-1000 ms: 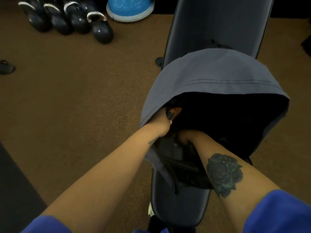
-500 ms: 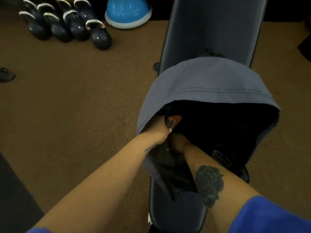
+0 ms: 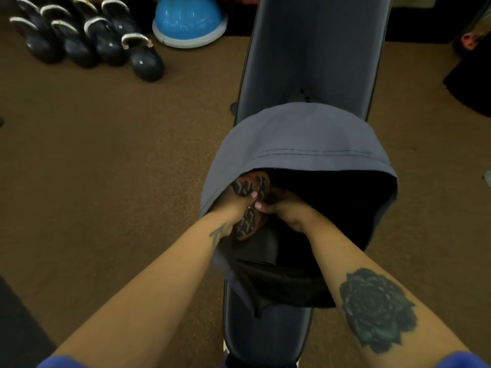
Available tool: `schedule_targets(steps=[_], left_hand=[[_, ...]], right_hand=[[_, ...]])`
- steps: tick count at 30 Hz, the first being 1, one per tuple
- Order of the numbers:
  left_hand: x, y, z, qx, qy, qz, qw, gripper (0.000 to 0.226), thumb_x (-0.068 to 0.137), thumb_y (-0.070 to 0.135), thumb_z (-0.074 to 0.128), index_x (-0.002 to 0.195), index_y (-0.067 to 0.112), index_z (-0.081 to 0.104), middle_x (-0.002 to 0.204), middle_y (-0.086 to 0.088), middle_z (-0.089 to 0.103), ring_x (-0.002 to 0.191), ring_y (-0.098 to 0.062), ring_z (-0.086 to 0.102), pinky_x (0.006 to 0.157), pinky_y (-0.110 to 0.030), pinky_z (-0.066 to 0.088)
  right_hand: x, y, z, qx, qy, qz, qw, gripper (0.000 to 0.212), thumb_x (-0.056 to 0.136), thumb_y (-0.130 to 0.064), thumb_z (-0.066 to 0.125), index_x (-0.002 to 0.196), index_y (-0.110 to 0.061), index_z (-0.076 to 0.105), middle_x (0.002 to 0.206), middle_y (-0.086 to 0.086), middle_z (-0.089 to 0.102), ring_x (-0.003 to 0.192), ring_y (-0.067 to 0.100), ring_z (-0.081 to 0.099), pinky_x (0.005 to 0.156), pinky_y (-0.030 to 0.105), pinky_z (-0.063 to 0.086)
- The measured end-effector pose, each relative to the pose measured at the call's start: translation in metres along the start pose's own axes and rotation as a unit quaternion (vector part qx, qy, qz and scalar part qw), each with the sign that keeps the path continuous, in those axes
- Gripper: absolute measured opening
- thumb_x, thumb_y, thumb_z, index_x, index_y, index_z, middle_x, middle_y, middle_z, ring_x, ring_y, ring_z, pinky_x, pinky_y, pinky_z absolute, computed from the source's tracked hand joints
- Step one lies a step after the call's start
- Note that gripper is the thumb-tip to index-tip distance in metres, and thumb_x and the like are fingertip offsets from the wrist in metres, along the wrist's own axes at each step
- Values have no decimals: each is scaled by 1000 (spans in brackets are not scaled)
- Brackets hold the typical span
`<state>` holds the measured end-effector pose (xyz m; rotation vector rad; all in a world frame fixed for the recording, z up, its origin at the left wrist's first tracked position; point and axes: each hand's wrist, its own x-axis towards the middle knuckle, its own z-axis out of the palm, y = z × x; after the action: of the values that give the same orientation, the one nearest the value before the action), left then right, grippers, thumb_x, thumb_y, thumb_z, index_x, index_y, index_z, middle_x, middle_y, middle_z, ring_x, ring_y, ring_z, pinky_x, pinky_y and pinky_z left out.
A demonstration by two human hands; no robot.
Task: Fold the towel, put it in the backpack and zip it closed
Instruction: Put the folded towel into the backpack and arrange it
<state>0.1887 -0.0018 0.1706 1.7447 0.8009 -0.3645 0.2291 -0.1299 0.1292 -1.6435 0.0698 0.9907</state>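
At the backpack mouth on the tabletop, left hand pinches the patterned rim taut; right hand looks clenched on the zipper pull, likely to close it

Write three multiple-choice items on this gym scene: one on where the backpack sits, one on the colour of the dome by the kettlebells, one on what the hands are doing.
1. Where does the backpack rest?
A. on the padded bench
B. on the carpet beside the kettlebells
C. on the person's lap

2. What colour is the dome on the floor next to the kettlebells?
A. red
B. blue
C. yellow

3. What are the left hand and right hand doing?
A. both lie flat on the carpet
B. both are lifting a kettlebell
C. both grip the edge of the backpack's opening

Answers:
1. A, the grey bag lies on the dark bench pad.
2. B, its shell is bright blue over a pale rim.
3. C, the curled fingers meet at the patterned trim of the opening.
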Motion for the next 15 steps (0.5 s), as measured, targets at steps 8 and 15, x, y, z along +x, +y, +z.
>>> schedule_targets(steps=[8,15], left_hand=[[0,-10,-8,52,-28,-13,998,59,88,25,60,141,17,36,141,-4,44,127,-26,43,110,-40,32],[4,-13,-8,122,-61,-23,990,59,89,18,55,144,15,33,150,-6,35,137,-27,32,114,-38,26]], right_hand=[[14,3,-9,-364,-21,58,929,63,90,-24,62,145,-10,34,148,13,40,133,29,41,105,32,34],[53,35,19,-494,-88,108,858,73,78,-31,74,142,-15,42,139,11,50,122,29,51,101,36,44]])
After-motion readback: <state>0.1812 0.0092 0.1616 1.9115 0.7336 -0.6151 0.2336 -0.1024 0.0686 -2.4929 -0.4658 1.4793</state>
